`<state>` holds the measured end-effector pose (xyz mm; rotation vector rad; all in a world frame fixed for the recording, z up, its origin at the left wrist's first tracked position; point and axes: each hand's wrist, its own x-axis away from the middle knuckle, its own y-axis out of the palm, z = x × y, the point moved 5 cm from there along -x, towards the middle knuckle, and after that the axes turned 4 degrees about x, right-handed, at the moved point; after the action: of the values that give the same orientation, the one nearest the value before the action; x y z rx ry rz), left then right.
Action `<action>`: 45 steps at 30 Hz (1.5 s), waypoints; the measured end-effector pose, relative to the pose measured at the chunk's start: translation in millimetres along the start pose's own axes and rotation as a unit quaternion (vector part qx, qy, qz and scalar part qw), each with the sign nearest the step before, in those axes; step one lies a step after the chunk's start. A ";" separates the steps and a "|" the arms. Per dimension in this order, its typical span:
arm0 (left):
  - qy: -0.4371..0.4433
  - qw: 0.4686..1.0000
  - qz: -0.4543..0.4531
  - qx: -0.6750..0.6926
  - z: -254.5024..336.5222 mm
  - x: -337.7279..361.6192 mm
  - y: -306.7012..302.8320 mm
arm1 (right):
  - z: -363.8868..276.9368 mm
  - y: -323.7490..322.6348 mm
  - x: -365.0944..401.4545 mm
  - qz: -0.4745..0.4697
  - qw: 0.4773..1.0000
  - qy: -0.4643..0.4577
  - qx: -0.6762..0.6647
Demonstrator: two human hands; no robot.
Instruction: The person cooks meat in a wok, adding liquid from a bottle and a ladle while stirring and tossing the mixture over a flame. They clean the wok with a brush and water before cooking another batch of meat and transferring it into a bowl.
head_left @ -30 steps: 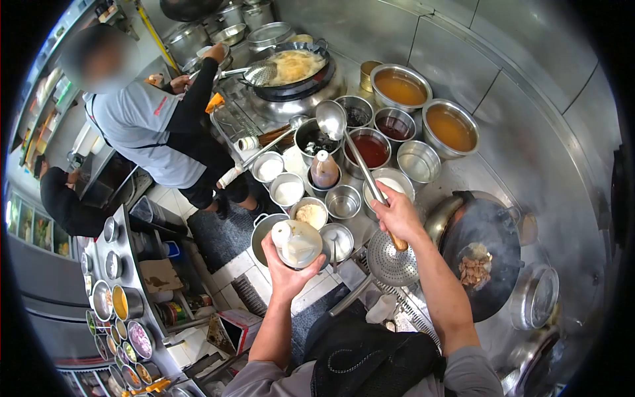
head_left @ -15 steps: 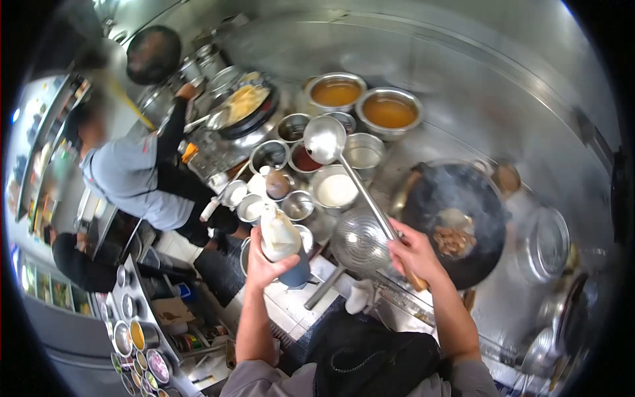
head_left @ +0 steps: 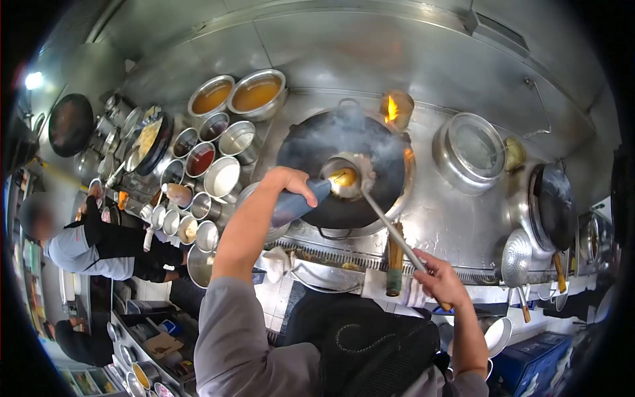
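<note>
My left hand (head_left: 291, 182) is wrapped round a blue-grey bottle (head_left: 297, 205), tipped so that its mouth points to the ladle. The bowl of a metal ladle (head_left: 345, 189) hangs over the wok, with yellowish liquid (head_left: 343, 176) at the bottle's mouth and in the bowl. My right hand (head_left: 442, 283) grips the ladle by its long handle, near the wooden end. Beneath them sits a large black wok (head_left: 311, 149), smoking, its contents mostly hidden by smoke and the ladle.
A flame (head_left: 392, 108) burns behind the wok. Bowls of amber liquid (head_left: 256, 96) and several metal pots (head_left: 221, 178) stand left. A lidded-looking steel pot (head_left: 473, 155), a skimmer (head_left: 515, 258) and a second wok (head_left: 554, 205) are right. A co-worker (head_left: 99, 245) stands at far left.
The view has swung right. The bottle has gone from upright to tipped over the ladle. My right hand has brought the ladle's bowl from the sauce pots to above the wok.
</note>
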<state>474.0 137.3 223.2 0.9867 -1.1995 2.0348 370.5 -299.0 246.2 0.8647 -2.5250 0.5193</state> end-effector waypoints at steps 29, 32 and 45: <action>0.039 0.573 0.735 0.362 -405.7 101.0 89.2 | -306.5 438.8 -347.2 -0.138 0.975 -0.163 0.056; 0.052 0.502 0.762 0.406 -424.7 118.6 115.5 | -330.6 480.4 -385.3 -0.130 0.955 -0.209 0.166; -0.020 0.446 0.789 0.421 -482.8 137.9 109.8 | -334.2 531.5 -415.0 -0.158 0.971 -0.129 0.127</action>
<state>164.8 536.7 127.9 -0.3151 -1.0380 4.3924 415.5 451.5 210.5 1.4871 -2.5031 0.6685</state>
